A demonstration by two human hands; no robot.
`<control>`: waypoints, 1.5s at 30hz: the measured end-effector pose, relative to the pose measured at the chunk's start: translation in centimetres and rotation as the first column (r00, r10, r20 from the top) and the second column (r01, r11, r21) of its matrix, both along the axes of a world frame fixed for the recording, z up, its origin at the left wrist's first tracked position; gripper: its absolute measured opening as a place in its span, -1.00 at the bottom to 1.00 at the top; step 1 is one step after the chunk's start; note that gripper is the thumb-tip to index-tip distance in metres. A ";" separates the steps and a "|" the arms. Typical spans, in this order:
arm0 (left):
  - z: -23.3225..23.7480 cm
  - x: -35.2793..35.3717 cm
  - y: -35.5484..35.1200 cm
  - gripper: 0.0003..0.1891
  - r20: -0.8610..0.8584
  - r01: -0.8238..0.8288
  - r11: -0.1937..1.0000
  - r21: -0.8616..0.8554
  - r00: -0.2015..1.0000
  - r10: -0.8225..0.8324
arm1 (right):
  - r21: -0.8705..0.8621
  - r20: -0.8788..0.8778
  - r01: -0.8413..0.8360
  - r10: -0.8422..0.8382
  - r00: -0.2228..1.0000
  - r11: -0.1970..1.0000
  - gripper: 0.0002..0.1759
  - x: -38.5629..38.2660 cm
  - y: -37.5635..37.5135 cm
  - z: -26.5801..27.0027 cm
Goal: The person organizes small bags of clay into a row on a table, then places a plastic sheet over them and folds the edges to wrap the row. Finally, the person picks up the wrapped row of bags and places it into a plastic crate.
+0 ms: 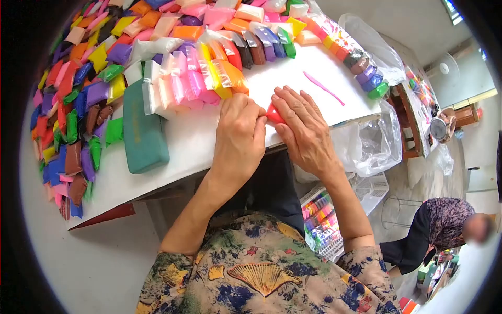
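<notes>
A small red packet (274,114) lies at the front edge of the white table, between my two hands. My left hand (239,131) is closed, its thumb and forefinger pinched at the packet's left end. Over the packet's right part rests my right hand (303,125), its fingers stretched out and laid flat. Just beyond my left hand stands a row of clear-wrapped coloured packets (193,83), pink, yellow and orange. To the right, a pink plastic tool (324,88) lies on the white tabletop (261,78).
A green case (144,131) sits left of my hands. Many coloured packets (97,91) are heaped at the left and back. Clear plastic bags (368,138) hang at the right edge. Below is a white basket (374,191) beside more packets. Another person (444,225) bends down at the lower right.
</notes>
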State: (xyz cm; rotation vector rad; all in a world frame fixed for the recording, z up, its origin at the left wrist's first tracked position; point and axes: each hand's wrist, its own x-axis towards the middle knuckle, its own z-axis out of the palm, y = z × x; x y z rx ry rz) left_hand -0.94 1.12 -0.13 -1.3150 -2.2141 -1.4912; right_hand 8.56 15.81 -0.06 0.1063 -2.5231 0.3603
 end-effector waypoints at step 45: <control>-0.5 1.0 -0.3 -0.85 -0.384 0.070 0.996 -0.061 0.919 -0.088 | 0.142 -0.460 0.214 -0.127 0.879 0.967 -0.77 1.9 -0.9 -2.8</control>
